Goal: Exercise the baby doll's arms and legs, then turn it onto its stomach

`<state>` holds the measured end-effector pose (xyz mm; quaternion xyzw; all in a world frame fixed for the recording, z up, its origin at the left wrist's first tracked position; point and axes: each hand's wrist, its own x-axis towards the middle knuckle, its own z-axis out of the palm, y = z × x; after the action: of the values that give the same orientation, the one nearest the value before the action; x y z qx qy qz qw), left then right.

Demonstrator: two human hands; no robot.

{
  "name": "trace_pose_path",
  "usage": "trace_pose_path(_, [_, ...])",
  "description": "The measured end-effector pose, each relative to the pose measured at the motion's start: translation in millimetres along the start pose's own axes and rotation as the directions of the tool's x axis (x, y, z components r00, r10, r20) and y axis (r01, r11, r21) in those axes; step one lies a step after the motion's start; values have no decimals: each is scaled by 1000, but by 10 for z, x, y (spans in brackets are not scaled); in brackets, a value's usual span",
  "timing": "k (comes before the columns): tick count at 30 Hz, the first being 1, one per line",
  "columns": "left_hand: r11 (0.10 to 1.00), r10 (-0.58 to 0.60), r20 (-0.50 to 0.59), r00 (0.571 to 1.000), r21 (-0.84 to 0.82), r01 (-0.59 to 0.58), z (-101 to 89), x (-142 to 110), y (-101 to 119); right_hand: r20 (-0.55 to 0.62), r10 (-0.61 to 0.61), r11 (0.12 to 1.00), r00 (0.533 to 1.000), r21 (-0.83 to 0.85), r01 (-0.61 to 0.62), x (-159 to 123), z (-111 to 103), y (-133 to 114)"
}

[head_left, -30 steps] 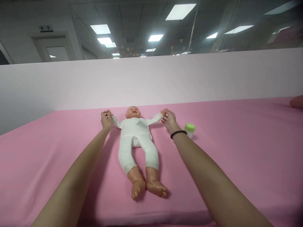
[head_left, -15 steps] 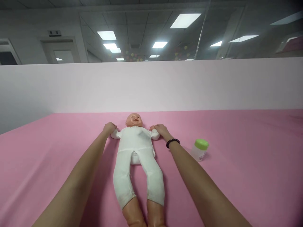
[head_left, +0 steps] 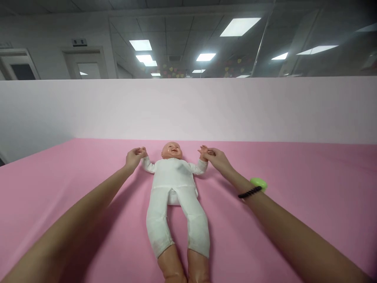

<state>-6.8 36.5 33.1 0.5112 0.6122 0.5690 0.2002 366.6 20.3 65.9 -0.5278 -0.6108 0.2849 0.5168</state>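
A baby doll (head_left: 173, 184) in a white bodysuit lies on its back on the pink sheet (head_left: 309, 188), head away from me, arms spread out and raised. My left hand (head_left: 134, 158) is closed around the doll's hand on the left side. My right hand (head_left: 216, 158), with a black band on the wrist, pinches the doll's other hand. The doll's feet run off the bottom edge of the view.
A small clear bottle with a green cap (head_left: 259, 184) stands on the sheet just behind my right wrist, partly hidden by it. A pale pink partition (head_left: 188, 108) rises behind the doll's head; glass and ceiling lights show above it.
The doll's arms, folded in close to its shoulders half a second ago, are spread outward and upward again, held by both my hands. My right forearm now covers part of the bottle.
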Motion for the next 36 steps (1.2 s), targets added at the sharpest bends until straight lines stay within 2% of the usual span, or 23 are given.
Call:
trace_pose_path(2, [983, 158, 38, 987, -105, -153, -150, -178, 65, 95, -196, 975, 976, -88, 204, -206, -182, -117])
trace_pose_path(3, [963, 257, 78, 963, -105, -248, -227, -279, 94, 191, -293, 938, 937, -134, 321, -322, -268, -158])
trace_pose_path(5, [882, 466, 200, 862, -30, -470, -372, -475, 142, 423, -424, 816, 801, -205, 540, -550, -410, -190])
trace_pose_path(6, [816, 550, 305, 777, 0, -578, -434, -558, 160, 527, -449, 742, 722, -229, 629, -651, -460, -179])
trace_pose_path(8, [665, 616, 574, 540, -10, -747, -527, -677, 186, 667, -453, 594, 592, -269, 758, -805, -510, -111])
trace_pose_path(10, [542, 554, 782, 284, -80, -837, -575, -730, 208, 721, -458, 475, 519, -295, 829, -891, -504, -9])
trace_pose_path(11, [503, 517, 832, 201, -105, -858, -586, -737, 221, 734, -462, 442, 498, -297, 846, -911, -488, 41])
trace_pose_path(12, [476, 496, 854, 158, -115, -872, -593, -738, 235, 740, -465, 427, 485, -292, 856, -922, -470, 83])
trace_pose_path(13, [456, 485, 863, 139, -114, -883, -599, -736, 251, 746, -465, 423, 476, -285, 860, -926, -452, 112])
trace_pose_path(15, [440, 472, 873, 125, -110, -891, -610, -739, 282, 762, -456, 432, 460, -262, 863, -925, -429, 126])
trace_pose_path(17, [475, 470, 872, 137, -119, -872, -618, -764, 301, 756, -463, 459, 463, -242, 855, -924, -425, 86])
trace_pose_path(18, [519, 475, 864, 167, -122, -846, -615, -782, 303, 737, -473, 493, 483, -233, 838, -922, -427, 54])
trace_pose_path(19, [580, 487, 841, 235, -110, -807, -603, -800, 299, 699, -488, 546, 523, -223, 808, -917, -427, 20])
trace_pose_path(20, [654, 506, 787, 352, -85, -751, -580, -813, 292, 638, -506, 611, 581, -210, 763, -903, -422, -11])
trace_pose_path(21, [736, 517, 695, 500, -62, -674, -545, -815, 284, 549, -519, 682, 655, -197, 705, -878, -409, -35])
trace_pose_path(23, [872, 473, 409, 780, -88, -482, -444, -773, 274, 315, -511, 809, 800, -139, 571, -777, -352, -52])
trace_pose_path(24, [909, 416, 254, 873, -136, -394, -381, -725, 278, 186, -482, 859, 856, -93, 503, -699, -307, -44])
trace_pose_path(25, [928, 350, 121, 929, -184, -325, -314, -661, 287, 67, -432, 900, 899, -39, 435, -602, -252, -24])
trace_pose_path(26, [939, 282, 21, 959, -210, -272, -245, -584, 300, -32, -369, 929, 929, 20, 369, -491, -189, 5])
trace_pose_path(28, [969, 166, -108, 980, -168, -182, -107, -412, 324, -145, -228, 964, 963, 105, 244, -247, -48, 81])
trace_pose_path(30, [994, 86, -142, 986, -58, -95, 25, -245, 317, -136, -144, 983, 980, 94, 157, -13, 99, 169])
trace_pose_path(33, [990, -48, -49, 998, 134, 54, 191, -37, 208, -19, -89, 995, 996, -44, 88, 235, 304, 307])
trace_pose_path(36, [955, -190, 100, 977, 251, 160, 292, 134, 33, 32, 64, 981, 997, -185, -57, 326, 466, 438])
